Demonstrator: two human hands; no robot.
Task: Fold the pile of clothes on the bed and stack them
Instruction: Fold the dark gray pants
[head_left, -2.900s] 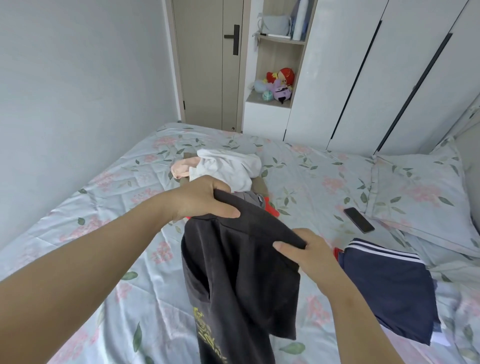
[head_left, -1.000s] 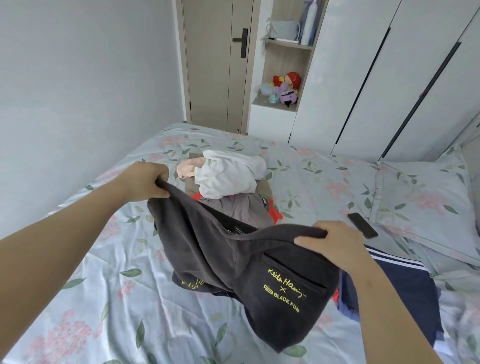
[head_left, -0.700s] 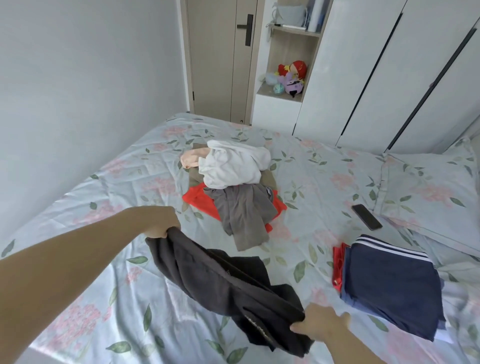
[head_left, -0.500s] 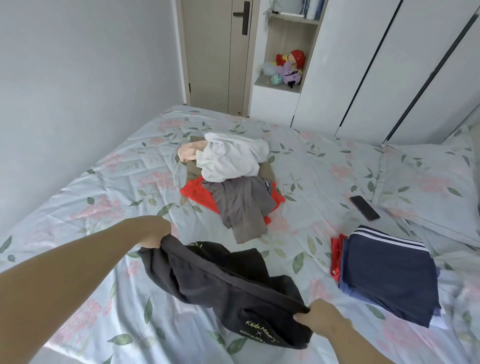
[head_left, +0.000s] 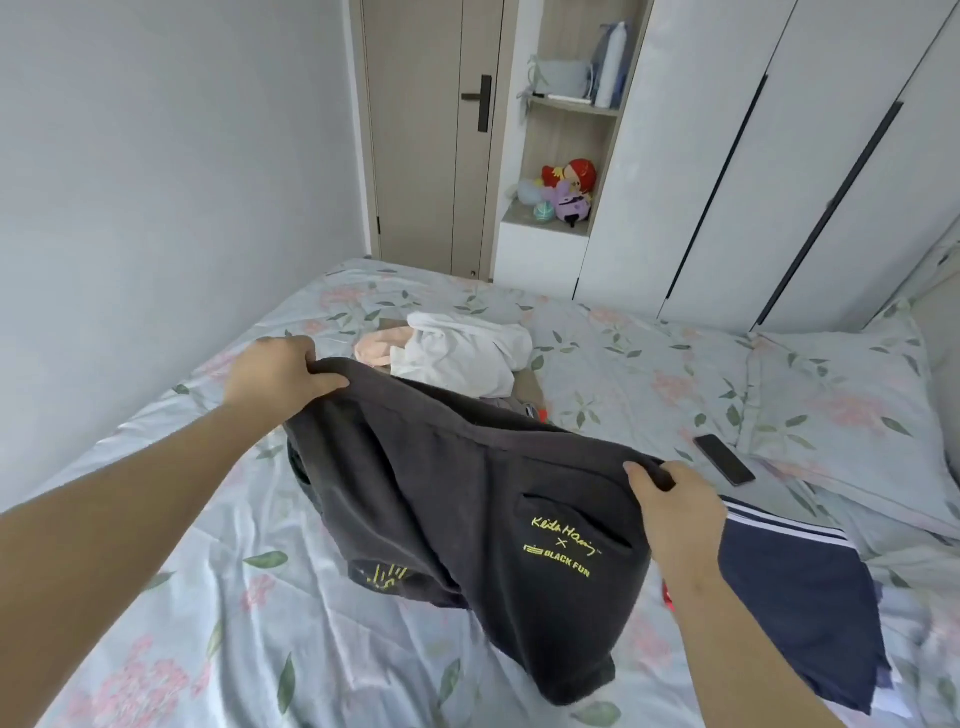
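I hold dark grey shorts with yellow print stretched out above the bed. My left hand grips the upper left corner of the waistband, and my right hand grips the right end. The lower part of the shorts hangs down and touches the sheet. Behind them lies the unfolded pile, with a white garment and a pink one on top. A folded navy garment with white stripes lies at the right, partly behind my right forearm.
A black phone lies on the floral sheet near a pillow. The grey wall runs along the bed's left side. White wardrobes, a shelf with toys and a door stand beyond the bed's far end.
Both hands have swung the shorts up from low over the sheet. The fabric is now spread wide and raised, covering most of the pile behind.
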